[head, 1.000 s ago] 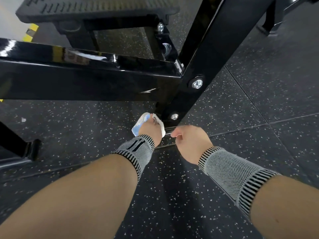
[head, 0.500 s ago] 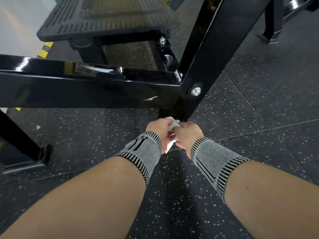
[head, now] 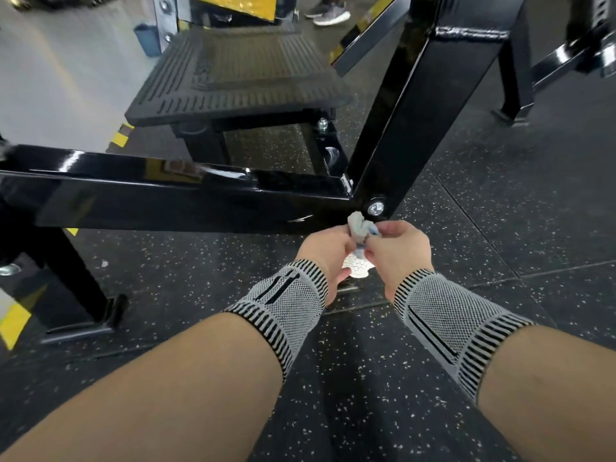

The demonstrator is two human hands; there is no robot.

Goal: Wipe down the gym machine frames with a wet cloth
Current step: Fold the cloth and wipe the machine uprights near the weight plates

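A small white and blue cloth is bunched between my two hands, just below the joint of the black gym machine frame. My left hand grips the cloth from the left. My right hand pinches it from the right. Part of the cloth hangs down between my wrists. The slanted black upright rises from the joint, with a silver bolt just above the cloth. Both wrists wear grey knitted bands.
A ribbed black foot platform stands behind the horizontal beam. A black leg with a foot plate sits at the left. More black frame legs stand at the right. A person's shoes show at the top. The floor is speckled black rubber.
My right hand has joined the left on the cloth. Both hands have lifted from near the floor up to the frame joint, and the view has tilted upward.
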